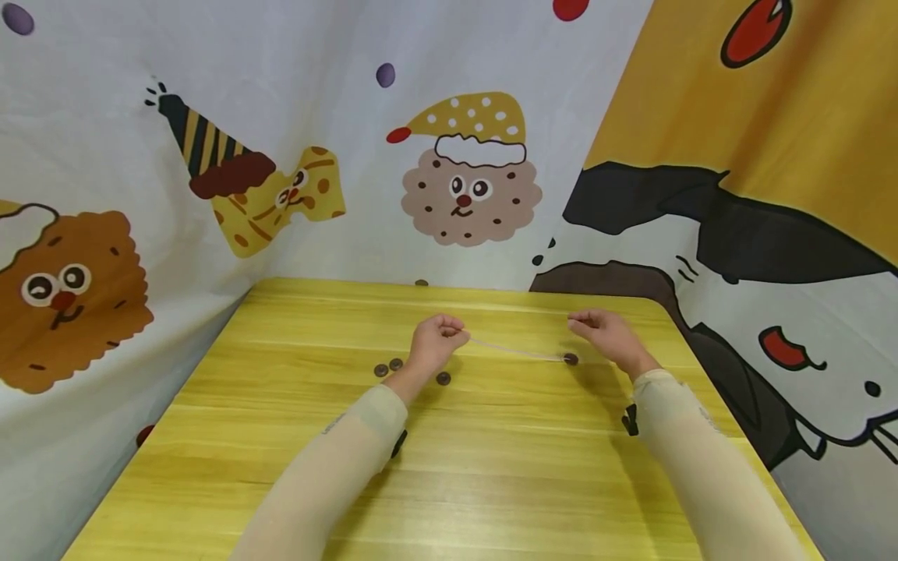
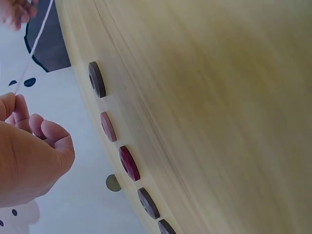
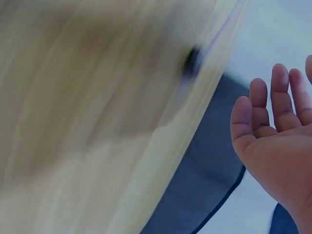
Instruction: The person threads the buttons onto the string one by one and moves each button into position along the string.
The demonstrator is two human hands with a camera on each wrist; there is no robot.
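Note:
My left hand (image 1: 436,341) pinches one end of a thin white string (image 1: 515,348) between thumb and fingertips, above the table. The string slants right to a dark flat round bead (image 1: 571,359), which looks threaded on it or tied to its end; this bead is blurred in the right wrist view. Just beyond that bead is my right hand (image 1: 609,336), raised, its fingers (image 3: 280,95) spread a little and gently bent, with nothing seen in them. Beside my left forearm lie other loose flat beads (image 1: 443,379), and in the left wrist view a reddish bead (image 2: 129,163) is among several in a row.
The yellow wood-grain table (image 1: 491,467) ends at a far edge against a cloth curtain (image 1: 337,47) printed with cartoon figures. On its left part rest two dark beads (image 1: 381,370) side by side. Light sleeves (image 1: 330,467) cover both forearms.

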